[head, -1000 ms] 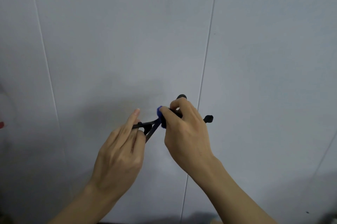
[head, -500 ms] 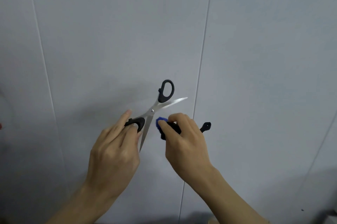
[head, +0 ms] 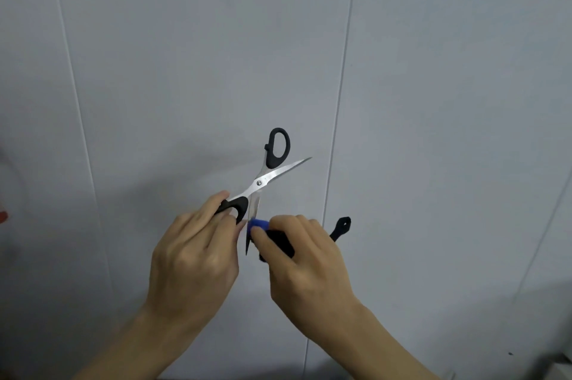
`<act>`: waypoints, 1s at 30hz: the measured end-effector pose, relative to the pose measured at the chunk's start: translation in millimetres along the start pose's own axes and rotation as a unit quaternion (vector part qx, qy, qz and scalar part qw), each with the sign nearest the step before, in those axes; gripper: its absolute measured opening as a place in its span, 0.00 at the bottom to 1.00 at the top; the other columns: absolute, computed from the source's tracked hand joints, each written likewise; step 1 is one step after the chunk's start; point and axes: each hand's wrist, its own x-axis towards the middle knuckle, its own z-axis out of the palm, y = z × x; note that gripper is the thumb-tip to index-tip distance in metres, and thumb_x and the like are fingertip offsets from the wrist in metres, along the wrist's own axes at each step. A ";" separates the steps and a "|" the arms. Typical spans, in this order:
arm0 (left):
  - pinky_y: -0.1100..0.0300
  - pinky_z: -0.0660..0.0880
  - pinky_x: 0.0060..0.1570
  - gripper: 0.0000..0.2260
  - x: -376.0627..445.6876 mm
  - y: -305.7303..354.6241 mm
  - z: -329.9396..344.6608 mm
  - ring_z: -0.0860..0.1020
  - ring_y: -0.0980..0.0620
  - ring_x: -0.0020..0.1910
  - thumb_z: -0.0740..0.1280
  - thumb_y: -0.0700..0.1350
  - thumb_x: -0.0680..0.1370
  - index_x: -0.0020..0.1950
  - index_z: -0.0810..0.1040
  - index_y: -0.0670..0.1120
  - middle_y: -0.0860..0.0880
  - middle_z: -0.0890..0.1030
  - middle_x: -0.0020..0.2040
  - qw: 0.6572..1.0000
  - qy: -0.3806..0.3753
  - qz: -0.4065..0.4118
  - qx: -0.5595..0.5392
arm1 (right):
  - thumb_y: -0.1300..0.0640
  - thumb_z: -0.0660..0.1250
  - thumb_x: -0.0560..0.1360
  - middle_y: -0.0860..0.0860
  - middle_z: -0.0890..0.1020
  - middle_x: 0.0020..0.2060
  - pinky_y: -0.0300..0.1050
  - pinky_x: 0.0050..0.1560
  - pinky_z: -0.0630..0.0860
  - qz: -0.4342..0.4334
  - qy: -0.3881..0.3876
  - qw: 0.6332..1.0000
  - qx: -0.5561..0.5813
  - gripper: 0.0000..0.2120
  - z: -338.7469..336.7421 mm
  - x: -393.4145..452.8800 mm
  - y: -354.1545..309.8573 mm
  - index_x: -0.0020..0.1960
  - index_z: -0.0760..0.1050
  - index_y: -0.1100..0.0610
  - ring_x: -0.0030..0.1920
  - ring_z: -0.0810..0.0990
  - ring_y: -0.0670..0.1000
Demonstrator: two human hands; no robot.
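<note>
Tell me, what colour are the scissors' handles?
Black. The head view shows the scissors best, one handle held by the left hand.

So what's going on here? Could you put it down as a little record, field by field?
left hand: grips one black handle loop of the scissors
scissors: opened wide, free handle pointing up, one blade pointing down
right hand: holds a black tool
blue tip: at the downward blade, seemingly touching it
background: pale grey panelled surface with thin seams
</note>
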 end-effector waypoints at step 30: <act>0.54 0.57 0.59 0.09 2.1 -1.3 -14.8 0.76 0.49 0.63 0.68 0.39 0.75 0.34 0.79 0.46 0.53 0.85 0.37 0.992 0.063 0.058 0.096 | 0.73 0.54 0.74 0.55 0.74 0.34 0.48 0.31 0.63 0.018 -0.013 0.985 -0.168 0.15 -20.4 8.6 26.3 0.38 0.77 0.63 0.31 0.68 0.56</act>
